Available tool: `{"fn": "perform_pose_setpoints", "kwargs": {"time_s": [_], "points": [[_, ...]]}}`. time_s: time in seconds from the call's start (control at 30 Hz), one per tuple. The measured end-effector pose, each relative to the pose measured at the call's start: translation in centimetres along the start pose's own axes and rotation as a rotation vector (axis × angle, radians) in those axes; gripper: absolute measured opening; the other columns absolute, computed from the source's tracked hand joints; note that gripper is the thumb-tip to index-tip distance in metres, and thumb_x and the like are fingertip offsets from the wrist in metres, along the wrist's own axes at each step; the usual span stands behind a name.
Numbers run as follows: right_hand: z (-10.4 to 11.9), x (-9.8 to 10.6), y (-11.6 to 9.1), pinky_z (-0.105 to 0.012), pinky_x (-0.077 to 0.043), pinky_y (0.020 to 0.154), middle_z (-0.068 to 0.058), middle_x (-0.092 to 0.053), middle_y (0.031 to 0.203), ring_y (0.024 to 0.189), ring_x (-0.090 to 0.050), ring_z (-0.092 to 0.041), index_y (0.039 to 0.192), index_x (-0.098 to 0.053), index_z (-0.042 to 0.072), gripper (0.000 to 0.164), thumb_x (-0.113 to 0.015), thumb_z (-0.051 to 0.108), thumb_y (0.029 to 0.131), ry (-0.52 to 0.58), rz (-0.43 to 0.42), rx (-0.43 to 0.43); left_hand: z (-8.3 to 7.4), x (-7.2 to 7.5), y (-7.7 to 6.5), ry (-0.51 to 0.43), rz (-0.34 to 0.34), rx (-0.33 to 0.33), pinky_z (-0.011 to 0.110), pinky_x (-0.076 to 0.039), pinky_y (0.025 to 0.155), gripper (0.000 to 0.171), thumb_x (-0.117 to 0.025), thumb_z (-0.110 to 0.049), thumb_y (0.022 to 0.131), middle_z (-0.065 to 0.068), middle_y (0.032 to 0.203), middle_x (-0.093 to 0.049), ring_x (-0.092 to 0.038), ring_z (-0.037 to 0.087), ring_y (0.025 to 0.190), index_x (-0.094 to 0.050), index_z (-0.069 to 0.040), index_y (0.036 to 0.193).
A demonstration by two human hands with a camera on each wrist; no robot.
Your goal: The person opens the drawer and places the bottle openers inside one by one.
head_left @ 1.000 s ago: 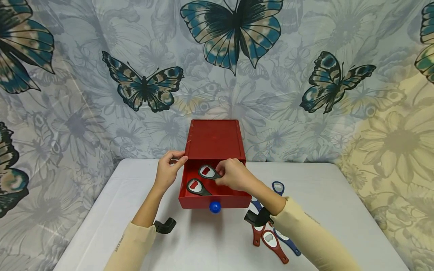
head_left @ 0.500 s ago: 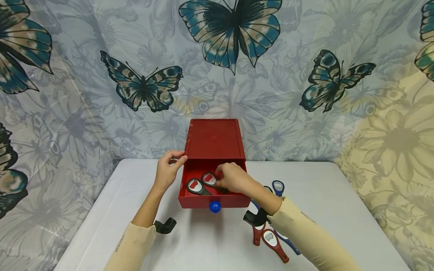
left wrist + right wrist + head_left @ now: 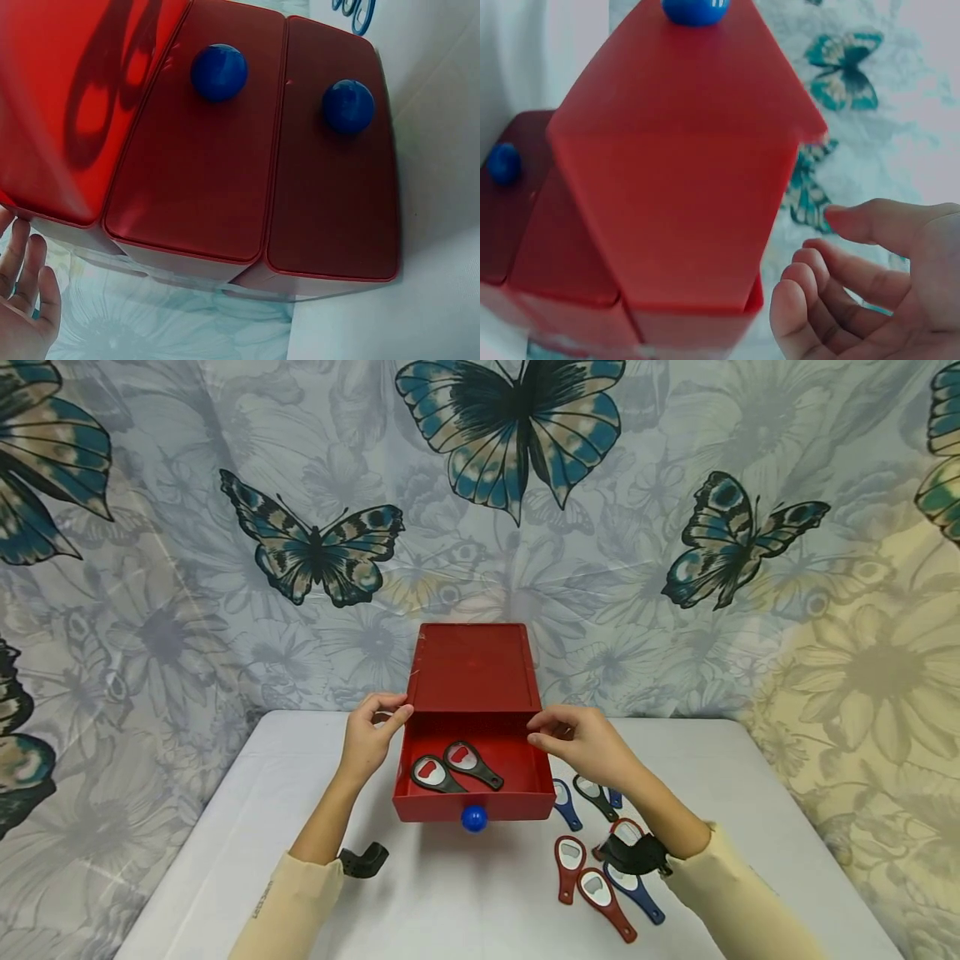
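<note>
A red drawer cabinet (image 3: 474, 668) stands at the back of the white table with its top drawer (image 3: 435, 808) pulled out. Inside lie a black bottle opener (image 3: 450, 784) on the left and another black bottle opener (image 3: 489, 774) beside it, their heads close together. My left hand (image 3: 366, 742) touches the cabinet's left edge with fingertips and thumb; in the left wrist view its fingers are extended along the side. By the drawer's right rim hovers my right hand (image 3: 588, 745), fingers loosely bent around nothing, as the right wrist view confirms.
Right of the drawer, several bottle openers lie on the table, among them a red one (image 3: 609, 906), a blue one (image 3: 643, 900) and a black one (image 3: 597, 797). Below the pulled-out drawer, two shut drawers (image 3: 187, 165) have blue knobs (image 3: 349, 106). A butterfly-print cloth hangs behind.
My right hand has let go of the second black bottle opener, now lying beside the first, and has moved right out of the drawer. The left hand has stayed in place.
</note>
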State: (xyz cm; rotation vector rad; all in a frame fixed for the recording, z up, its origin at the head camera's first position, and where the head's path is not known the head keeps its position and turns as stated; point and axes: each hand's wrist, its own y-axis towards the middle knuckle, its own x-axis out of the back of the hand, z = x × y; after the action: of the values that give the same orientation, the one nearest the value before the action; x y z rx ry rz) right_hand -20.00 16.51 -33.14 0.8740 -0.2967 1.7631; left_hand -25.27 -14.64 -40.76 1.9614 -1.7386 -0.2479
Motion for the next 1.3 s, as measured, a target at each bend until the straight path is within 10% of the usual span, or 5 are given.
{"fn": "perform_pose_setpoints", "kwargs": {"time_s": [0.7,1.3], "points": [[-9.8,0.6,-6.1,-0.025,-0.047,0.056,-0.006,-0.065,0.079,0.068,-0.056,-0.015,0.106,-0.068,-0.004,0.026,-0.065,0.018,0.093,0.031,-0.066,-0.372,-3.5,0.1,-0.7,0.012,0.034,0.067,0.023,-0.046,0.084,0.024,-0.068,-0.006,0.09,0.026,0.112,-0.063,-0.055,-0.007,0.088,-0.066,0.011,0.107],[-17.0,-1.9,-6.5,-0.045,-0.052,0.066,-0.029,-0.068,0.091,0.078,-0.064,-0.035,0.106,-0.063,-0.016,0.041,-0.067,0.021,0.088,-0.256,-0.134,-0.511,-4.0,0.1,-0.8,0.006,0.016,0.041,0.028,-0.048,0.082,0.023,-0.067,-0.002,0.089,0.028,0.111,-0.063,-0.056,-0.007,0.088,-0.066,0.013,0.106]]}}
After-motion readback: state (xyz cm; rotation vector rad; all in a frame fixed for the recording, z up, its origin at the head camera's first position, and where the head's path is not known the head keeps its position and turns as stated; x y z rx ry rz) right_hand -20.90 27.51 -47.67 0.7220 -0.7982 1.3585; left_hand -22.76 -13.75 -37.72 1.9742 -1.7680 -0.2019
